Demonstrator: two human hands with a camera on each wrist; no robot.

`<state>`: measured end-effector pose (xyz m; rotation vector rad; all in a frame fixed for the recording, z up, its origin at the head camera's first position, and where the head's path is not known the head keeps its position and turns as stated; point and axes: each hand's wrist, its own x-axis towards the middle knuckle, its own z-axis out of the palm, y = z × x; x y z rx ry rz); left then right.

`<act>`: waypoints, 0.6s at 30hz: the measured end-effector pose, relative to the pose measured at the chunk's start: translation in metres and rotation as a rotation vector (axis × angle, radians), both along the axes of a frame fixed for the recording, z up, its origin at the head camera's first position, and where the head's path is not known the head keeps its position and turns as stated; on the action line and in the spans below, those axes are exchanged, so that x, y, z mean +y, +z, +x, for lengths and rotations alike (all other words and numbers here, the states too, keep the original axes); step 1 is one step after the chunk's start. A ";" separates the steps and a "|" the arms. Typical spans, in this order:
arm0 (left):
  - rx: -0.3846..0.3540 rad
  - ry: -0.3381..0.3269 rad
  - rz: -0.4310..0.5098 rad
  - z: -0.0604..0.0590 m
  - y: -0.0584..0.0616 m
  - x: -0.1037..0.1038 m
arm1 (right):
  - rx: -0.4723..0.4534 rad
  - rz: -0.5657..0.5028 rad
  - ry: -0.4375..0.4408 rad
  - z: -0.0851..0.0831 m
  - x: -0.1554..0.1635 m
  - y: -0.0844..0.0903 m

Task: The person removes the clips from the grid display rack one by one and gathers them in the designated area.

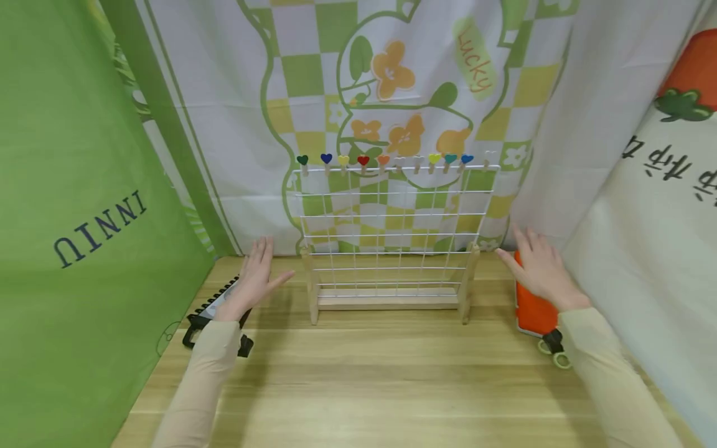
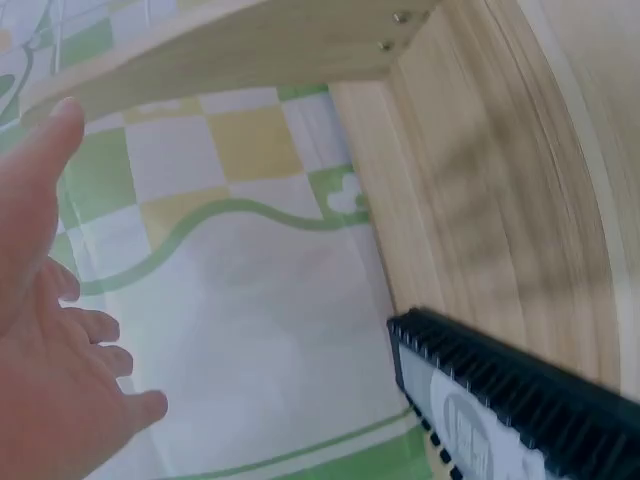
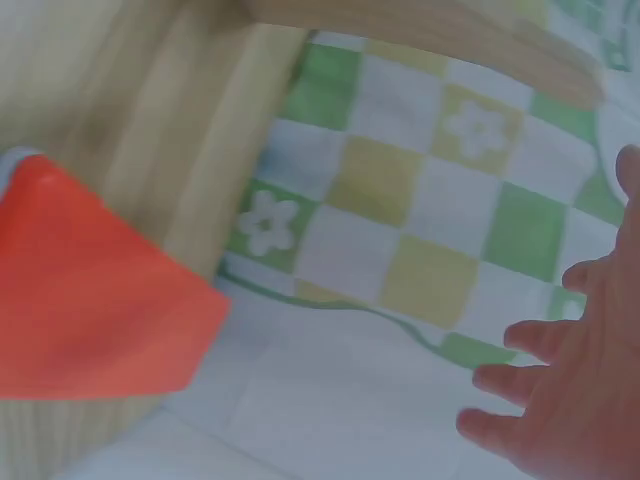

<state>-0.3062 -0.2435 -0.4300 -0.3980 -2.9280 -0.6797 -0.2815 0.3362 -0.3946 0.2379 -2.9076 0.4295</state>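
My left hand (image 1: pixel 253 281) is held open above the left of the table, fingers straight and thumb spread. Partly hidden below it lies a flat white item with a black ridged edge (image 2: pixel 510 390); its kind is unclear. Opposite, my right hand (image 1: pixel 540 270) has its fingers extended and thumb apart, over a flat orange-red item (image 1: pixel 534 311). Neither hand holds anything. Between them stands a white wire grid rack (image 1: pixel 394 234) on a wooden base (image 1: pixel 386 302). Small clips with colored hearts, including a red heart clip (image 1: pixel 363 160), line its top bar.
Two pale yellow-green loops (image 1: pixel 561 361) lie beside my right wrist. The wooden tabletop (image 1: pixel 358 386) extends in front of the rack. Behind hangs a checkered cloth (image 1: pixel 302 74); a green cloth (image 1: pixel 84 168) closes the left side and a white cloth (image 1: pixel 644 249) the right.
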 end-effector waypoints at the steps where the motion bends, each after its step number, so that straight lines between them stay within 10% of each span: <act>1: 0.001 -0.011 0.023 -0.001 0.000 0.001 | 0.015 -0.022 0.013 0.000 0.000 0.004; 18: -0.052 -0.097 0.289 -0.005 -0.021 0.022 | 0.367 -0.448 0.099 0.004 -0.018 0.080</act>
